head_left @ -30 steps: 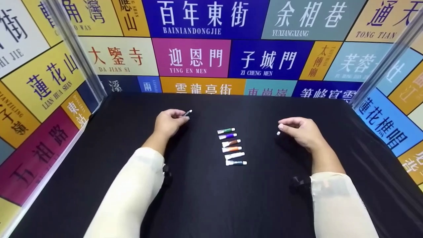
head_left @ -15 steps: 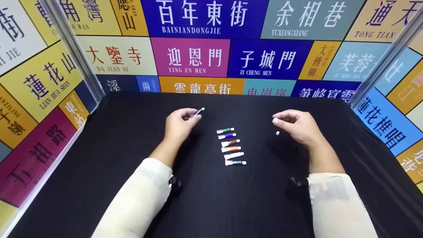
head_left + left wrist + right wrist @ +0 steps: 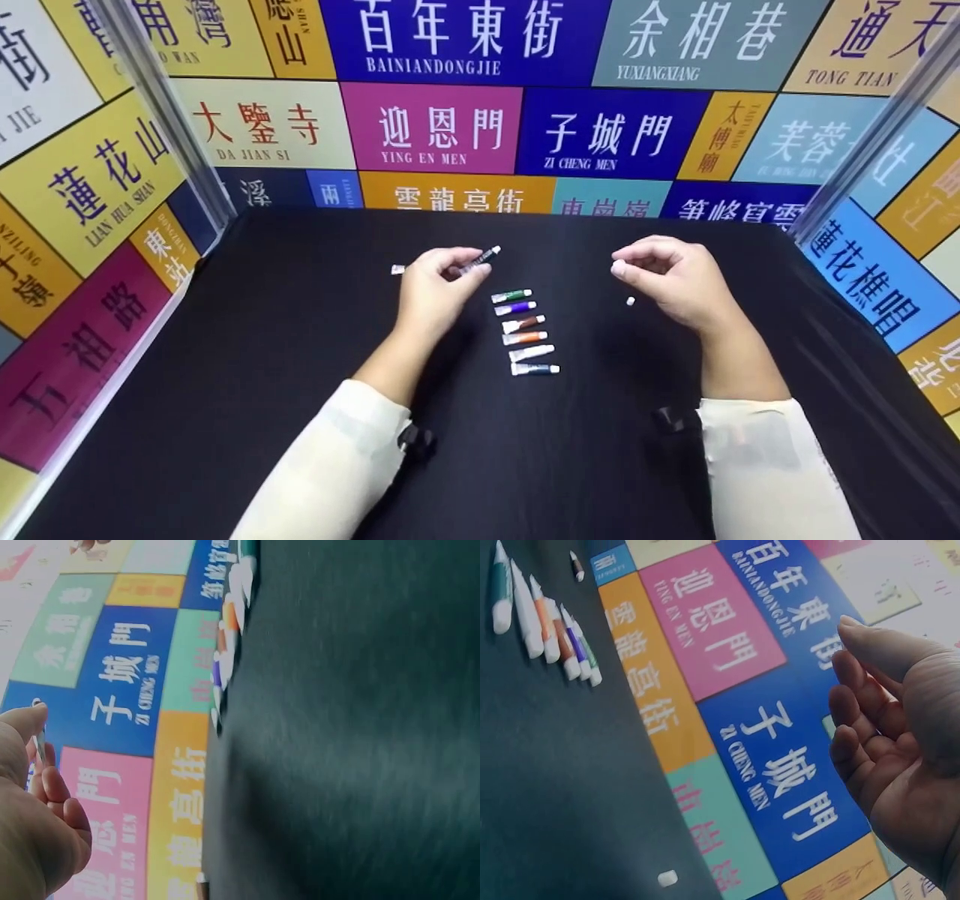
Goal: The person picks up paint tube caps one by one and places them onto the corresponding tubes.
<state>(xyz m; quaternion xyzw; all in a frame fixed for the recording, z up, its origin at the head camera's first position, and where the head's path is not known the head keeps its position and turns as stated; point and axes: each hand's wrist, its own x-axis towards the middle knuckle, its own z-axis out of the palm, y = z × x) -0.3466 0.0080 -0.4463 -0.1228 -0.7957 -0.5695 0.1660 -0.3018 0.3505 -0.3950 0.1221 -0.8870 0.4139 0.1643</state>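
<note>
My left hand (image 3: 442, 285) pinches a small black paint tube (image 3: 481, 259) between thumb and fingers, its white end pointing up and right. In the left wrist view the same tube shows edge-on at the fingertips. Just right of that hand, several paint tubes (image 3: 525, 338) lie in a column: green, purple, brown, orange, white and dark teal. My right hand (image 3: 675, 281) hovers to the right with thumb and fingers loosely curled; nothing shows between them in the right wrist view (image 3: 900, 720). Below it a small white cap (image 3: 630, 301) lies on the cloth.
Another dark tube (image 3: 577, 566), partly hidden behind my left hand in the head view, lies alone at the left. Black cloth (image 3: 585, 450) covers the table. Panels with printed signs (image 3: 435, 127) stand along the back and sides, joined by clear corner posts (image 3: 870, 127).
My left hand has moved right with the black tube, uncovering the end of another tube behind it. My right hand has drifted slightly up and left, away from the white cap.
</note>
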